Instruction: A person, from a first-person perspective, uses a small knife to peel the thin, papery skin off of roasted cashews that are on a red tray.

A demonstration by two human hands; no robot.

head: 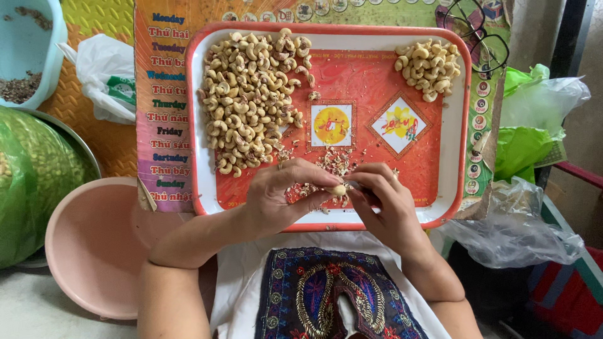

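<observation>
A red and white tray (452, 207) rests on my lap. My left hand (282, 191) pinches a single pale cashew nut (338, 189) over the tray's near edge. My right hand (380, 201) holds a small thin blade (353, 185) against that nut. A large heap of unpeeled cashews (251, 100) with brownish skin covers the tray's left half. A smaller pile of clean pale cashews (428, 68) lies in the far right corner. Peeled skin flakes (330, 164) are scattered just beyond my fingers.
A pink plastic basin (88, 245) stands at my left knee, beside a metal bowl lined with a green bag (34, 176). A light blue tub (28, 50) is far left. Eyeglasses (480, 34) lie beyond the tray. Green and clear plastic bags (527, 188) crowd the right.
</observation>
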